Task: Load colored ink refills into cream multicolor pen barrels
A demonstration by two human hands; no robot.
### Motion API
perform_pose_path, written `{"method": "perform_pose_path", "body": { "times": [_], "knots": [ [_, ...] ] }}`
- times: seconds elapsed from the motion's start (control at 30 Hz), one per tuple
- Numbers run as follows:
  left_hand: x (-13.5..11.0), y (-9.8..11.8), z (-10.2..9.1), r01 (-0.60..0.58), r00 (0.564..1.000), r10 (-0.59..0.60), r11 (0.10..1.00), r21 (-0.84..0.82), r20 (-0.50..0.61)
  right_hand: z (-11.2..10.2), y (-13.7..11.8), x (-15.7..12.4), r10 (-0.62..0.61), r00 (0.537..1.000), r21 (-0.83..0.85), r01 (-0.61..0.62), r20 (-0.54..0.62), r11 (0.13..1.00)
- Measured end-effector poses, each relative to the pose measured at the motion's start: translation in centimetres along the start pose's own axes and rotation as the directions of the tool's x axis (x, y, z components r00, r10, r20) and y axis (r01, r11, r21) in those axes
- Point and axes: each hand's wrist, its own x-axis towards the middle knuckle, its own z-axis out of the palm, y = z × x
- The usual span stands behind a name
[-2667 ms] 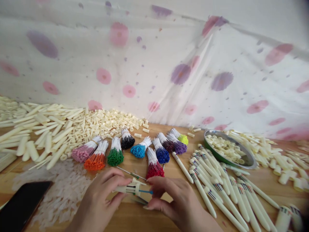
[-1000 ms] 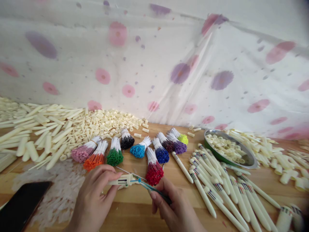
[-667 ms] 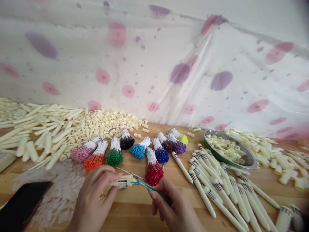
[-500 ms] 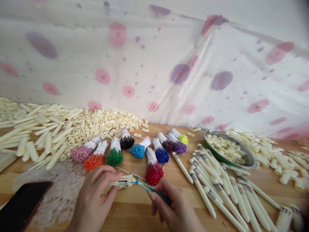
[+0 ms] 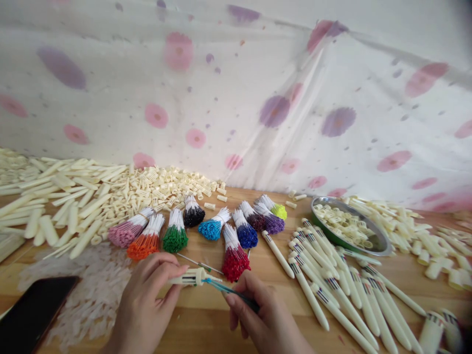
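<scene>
Pinched between the thumb and fingers of my left hand point(image 5: 147, 290) is a cream multicolour pen barrel point(image 5: 189, 277), its slotted end with dark coloured marks pointing right. My right hand point(image 5: 263, 309) is closed around dark teal tweezers point(image 5: 238, 293), whose tips meet the barrel's open end. A small bit of light blue shows at the tips; its exact shape is too small to make out. Just behind lies a loose thin refill point(image 5: 191, 259) on the table. The red refill bundle point(image 5: 236, 263) and the green refill bundle point(image 5: 175, 237) stand nearest my hands.
More refill bundles, such as orange point(image 5: 144, 243) and blue point(image 5: 247, 237), spread across the wooden table point(image 5: 206, 329). Cream parts point(image 5: 84, 196) heap at left, beside a phone point(image 5: 39, 312). Rightward lie several marked pens point(image 5: 332, 290) and a metal bowl point(image 5: 383, 243) of small parts.
The tweezers' tips have shifted slightly left, closer to the barrel's open end. Less light blue shows outside the barrel. Both hands keep their grips.
</scene>
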Motion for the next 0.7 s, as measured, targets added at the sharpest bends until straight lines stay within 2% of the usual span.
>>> {"method": "perform_pose_path", "body": {
  "times": [0.1, 0.27, 0.47, 0.57, 0.7],
  "knots": [
    [-0.1, 0.1, 0.1, 0.046, 0.998, -0.041, 0.994, -0.095, 0.053, -0.3, 0.2, 0.1, -0.109, 0.994, -0.119, 0.108, 0.002, 0.987],
    [0.0, 0.2, 0.2, 0.113, 0.983, -0.063, 0.949, -0.295, 0.173, -1.0, 0.0, 0.1, -0.272, 0.962, -0.298, 0.263, 0.014, 0.917],
    [0.0, 0.0, 0.4, 0.198, 0.97, -0.107, 0.863, -0.464, 0.216, -1.5, -0.7, -0.4, -0.447, 0.894, -0.51, 0.383, -0.003, 0.77],
    [-0.1, -0.1, 0.5, 0.241, 0.963, -0.142, 0.831, -0.501, 0.228, -1.5, -0.8, -0.6, -0.493, 0.87, -0.549, 0.412, 0.001, 0.727],
    [0.0, 0.0, 0.6, 0.267, 0.958, -0.167, 0.815, -0.515, 0.234, -1.6, -0.8, -0.7, -0.494, 0.87, -0.562, 0.405, -0.007, 0.721]
  ]
}}
